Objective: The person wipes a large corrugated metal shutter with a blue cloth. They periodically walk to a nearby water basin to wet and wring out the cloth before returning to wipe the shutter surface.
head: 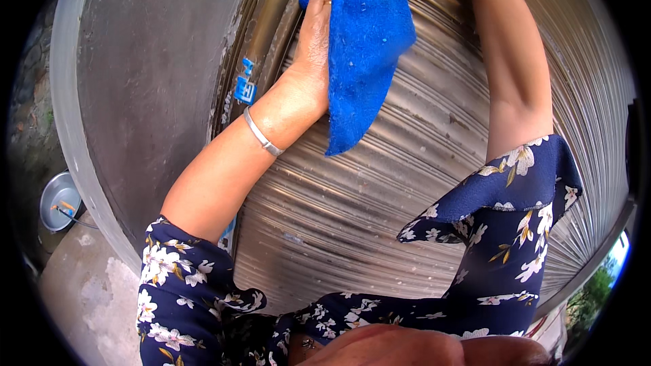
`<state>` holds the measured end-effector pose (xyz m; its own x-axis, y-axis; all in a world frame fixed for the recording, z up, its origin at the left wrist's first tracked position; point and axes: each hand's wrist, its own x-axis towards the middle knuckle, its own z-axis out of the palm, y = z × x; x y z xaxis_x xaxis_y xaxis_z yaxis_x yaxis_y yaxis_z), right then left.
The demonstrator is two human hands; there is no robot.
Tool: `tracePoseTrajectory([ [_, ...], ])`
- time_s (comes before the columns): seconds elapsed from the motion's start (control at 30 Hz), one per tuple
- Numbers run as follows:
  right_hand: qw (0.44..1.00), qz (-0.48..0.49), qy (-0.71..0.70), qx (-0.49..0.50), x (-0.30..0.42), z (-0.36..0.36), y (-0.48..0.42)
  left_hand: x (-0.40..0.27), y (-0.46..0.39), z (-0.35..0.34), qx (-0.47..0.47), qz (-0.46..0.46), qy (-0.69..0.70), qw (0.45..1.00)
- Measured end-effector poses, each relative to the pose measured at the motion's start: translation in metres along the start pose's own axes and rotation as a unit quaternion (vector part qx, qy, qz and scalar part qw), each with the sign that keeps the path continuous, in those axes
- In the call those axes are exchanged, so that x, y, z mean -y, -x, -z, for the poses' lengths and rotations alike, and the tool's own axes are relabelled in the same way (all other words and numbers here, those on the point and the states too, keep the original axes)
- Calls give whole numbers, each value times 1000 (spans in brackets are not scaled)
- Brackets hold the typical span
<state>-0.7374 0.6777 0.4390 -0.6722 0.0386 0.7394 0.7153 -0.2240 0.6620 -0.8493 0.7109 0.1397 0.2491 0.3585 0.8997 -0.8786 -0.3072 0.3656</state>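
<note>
At the top of the head view my left hand (311, 51) holds a blue towelling cloth (368, 56) up against a ribbed metal roller shutter (432, 137). The cloth covers most of the fingers and hangs down to a point beside my wrist. The skin of the hand looks wet. Left of the hand runs the shutter's side rail (267, 28), with torn blue sticker scraps (245, 90) on it. My right forearm reaches up past the upper edge of the picture, so the right hand is out of view.
A grey rendered wall (147, 56) borders the rail on the left. Beyond its edge, low down, a metal basin (57, 216) holds something orange and blue, with a dark cord or hose running over its rim. Stained concrete ground (96, 284) lies at lower left.
</note>
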Motion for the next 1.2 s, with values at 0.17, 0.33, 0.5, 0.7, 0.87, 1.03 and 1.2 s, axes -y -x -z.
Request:
tracePoseTrajectory([
  [0.17, 998, 50, -46, 2, 93, 16, 35, 5, 69, 34, -96, 21, 44, 994],
  [0.33, 985, 144, -42, -86, 150, 28, 70, 11, 116, 41, -168, 22, 10, 986],
  [0.5, 986, 133, -88, 48, 219, 37, 122, 54, 185, 76, -261, 17, -271, 926],
  [0.7, 977, 175, -120, -13, 245, 16, 180, 82, 265, 88, -203, -32, -675, 709],
  [0.87, 971, 103, -167, -134, 204, 13, 64, 11, 173, 69, -220, -183, -767, 574],
  [1.03, 987, 111, 2, -113, 227, -3, 76, 3, 139, 94, -168, -52, -811, 559],
  [1.2, 959, 224, -169, 30, 331, 8, 190, 81, 257, 158, -173, -104, -660, 723],
])
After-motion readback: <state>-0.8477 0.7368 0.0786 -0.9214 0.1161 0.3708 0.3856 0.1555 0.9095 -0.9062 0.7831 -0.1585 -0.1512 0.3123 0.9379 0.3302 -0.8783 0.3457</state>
